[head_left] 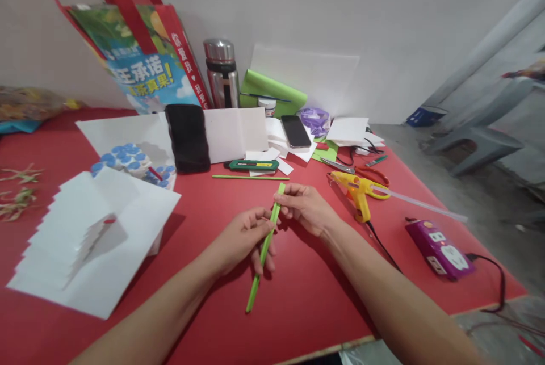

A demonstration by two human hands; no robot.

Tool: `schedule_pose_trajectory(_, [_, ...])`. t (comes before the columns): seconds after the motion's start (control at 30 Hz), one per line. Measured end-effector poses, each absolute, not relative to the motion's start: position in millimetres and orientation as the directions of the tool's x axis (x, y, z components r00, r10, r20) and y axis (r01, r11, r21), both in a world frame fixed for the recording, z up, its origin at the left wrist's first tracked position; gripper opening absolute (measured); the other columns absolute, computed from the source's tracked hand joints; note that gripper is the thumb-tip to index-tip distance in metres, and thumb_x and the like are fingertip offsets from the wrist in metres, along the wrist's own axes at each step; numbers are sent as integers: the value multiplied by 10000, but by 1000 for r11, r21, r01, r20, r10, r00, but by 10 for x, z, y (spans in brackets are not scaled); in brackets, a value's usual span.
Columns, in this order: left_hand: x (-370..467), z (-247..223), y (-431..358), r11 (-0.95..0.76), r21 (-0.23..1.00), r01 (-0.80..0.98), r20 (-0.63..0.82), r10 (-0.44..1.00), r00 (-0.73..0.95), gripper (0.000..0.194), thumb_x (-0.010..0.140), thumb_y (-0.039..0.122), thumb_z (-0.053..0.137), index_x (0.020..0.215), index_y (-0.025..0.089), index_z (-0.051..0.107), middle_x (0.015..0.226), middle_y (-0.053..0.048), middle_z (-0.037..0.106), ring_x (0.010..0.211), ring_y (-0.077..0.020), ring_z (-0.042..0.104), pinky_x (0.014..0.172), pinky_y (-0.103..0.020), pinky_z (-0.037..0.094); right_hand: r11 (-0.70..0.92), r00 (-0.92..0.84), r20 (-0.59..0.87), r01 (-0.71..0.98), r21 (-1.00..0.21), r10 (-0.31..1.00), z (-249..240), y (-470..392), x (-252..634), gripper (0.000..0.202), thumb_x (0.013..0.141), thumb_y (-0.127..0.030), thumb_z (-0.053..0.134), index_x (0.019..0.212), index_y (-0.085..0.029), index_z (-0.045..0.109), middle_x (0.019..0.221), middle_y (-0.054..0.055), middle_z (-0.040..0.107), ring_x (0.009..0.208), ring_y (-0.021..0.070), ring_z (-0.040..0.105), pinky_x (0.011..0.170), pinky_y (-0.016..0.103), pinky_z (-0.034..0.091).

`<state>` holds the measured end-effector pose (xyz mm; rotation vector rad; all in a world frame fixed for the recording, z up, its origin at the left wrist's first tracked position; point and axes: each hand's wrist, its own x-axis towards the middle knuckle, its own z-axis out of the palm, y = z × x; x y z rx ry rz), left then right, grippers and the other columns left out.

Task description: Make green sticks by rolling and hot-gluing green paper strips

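A narrow bright green strip (264, 250), folded lengthwise, slants over the red table (204, 319). Its upper end is pinched between the thumb and fingers of my right hand (304, 206). Lower down, my left hand (249, 234) holds the same strip with thumb and fingers, and the strip's lower end hangs out below. Beyond my hands lies a thin green stick (250, 177), with a green utility knife (252, 166) just behind it. To the right of my right hand, a yellow glue gun (355, 189) rests beside scissors (377, 176).
White stepped paper sheets (91, 240) are on the left. At the back stand a printed bag (145, 64), a steel flask (222, 78) and a dark phone-like object (187, 138). A purple power socket (440, 248) with cords sits at the right; another phone (295, 131) lies behind.
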<state>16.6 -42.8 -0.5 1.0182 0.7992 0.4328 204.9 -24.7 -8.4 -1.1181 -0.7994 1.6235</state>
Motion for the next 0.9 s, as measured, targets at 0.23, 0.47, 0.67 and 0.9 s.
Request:
schedule_pose_trajectory(0.23, [174, -35, -418, 423, 903, 72, -371, 684, 629, 304, 971, 468, 590, 1087, 201, 501, 646, 4, 661, 493, -209, 723, 380, -212, 522, -266, -67, -258, -251, -930, 964, -76, -255, 1983, 402, 582, -415, 983, 665, -151, 691, 512, -30, 600, 438, 61, 484, 440, 191, 347])
schedule_pose_trajectory(0.47, [184, 0, -434, 403, 909, 101, -381, 708, 595, 213, 998, 410, 551, 1024, 210, 481, 675, 14, 651, 506, -197, 722, 384, -212, 528, -354, -189, -307, -316, -880, 933, -26, -268, 2107, 413, 673, -518, 926, 721, -169, 710, 544, -34, 589, 478, 83, 517, 437, 198, 363])
schedule_pose_trajectory(0.67, [157, 15, -397, 401, 915, 43, -337, 700, 630, 213, 991, 403, 561, 1019, 203, 493, 683, 3, 675, 510, -206, 729, 384, -215, 531, -355, -217, -294, -348, -868, 931, -33, -260, 2119, 363, 608, -376, 984, 737, -161, 722, 537, -52, 581, 484, 62, 487, 468, 183, 390])
schedule_pose_trajectory(0.9, [140, 9, -390, 357, 932, 56, -315, 724, 613, 252, 988, 439, 570, 1043, 206, 493, 679, 10, 672, 505, -213, 729, 374, -216, 515, -312, -222, -244, -368, -876, 944, -4, -269, 2129, 352, 687, -443, 935, 746, -159, 736, 612, -26, 624, 484, 61, 503, 454, 192, 386])
